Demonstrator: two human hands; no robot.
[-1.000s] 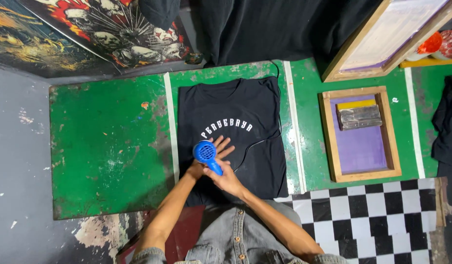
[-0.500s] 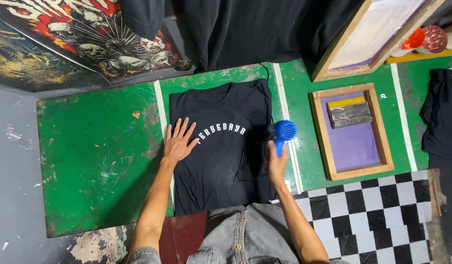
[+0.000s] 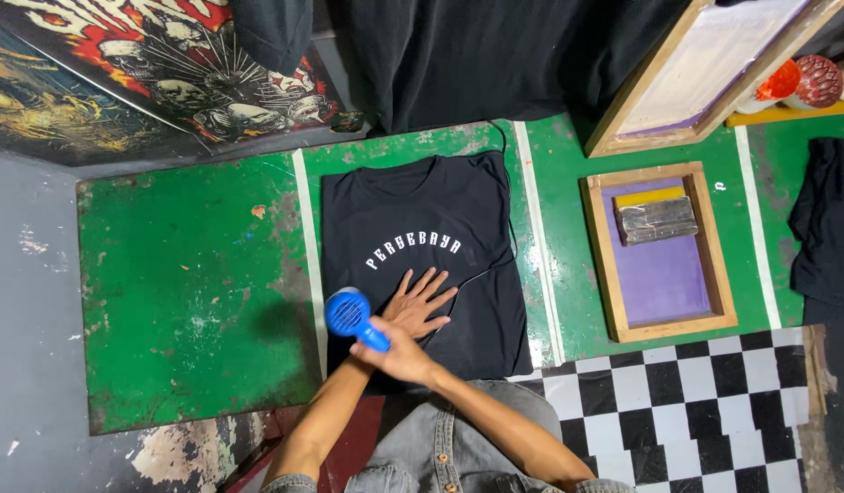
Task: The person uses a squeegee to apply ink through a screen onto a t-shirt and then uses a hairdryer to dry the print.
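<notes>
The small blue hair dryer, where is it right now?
In the head view, the small blue hair dryer is in the right hand, over the black T-shirt's lower left edge, beside the flat left hand.

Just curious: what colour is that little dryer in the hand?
Bright blue dryer, clearest in the head view.

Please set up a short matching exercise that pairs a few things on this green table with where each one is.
Things:
1. blue hair dryer
2. left hand
3. squeegee
4. black T-shirt

Places:
A. inside the wooden screen frame
B. in the right hand
C. spread between two white tape lines
D. flat on the shirt, below the white lettering

Pairs: 1-B, 2-D, 3-A, 4-C
</notes>
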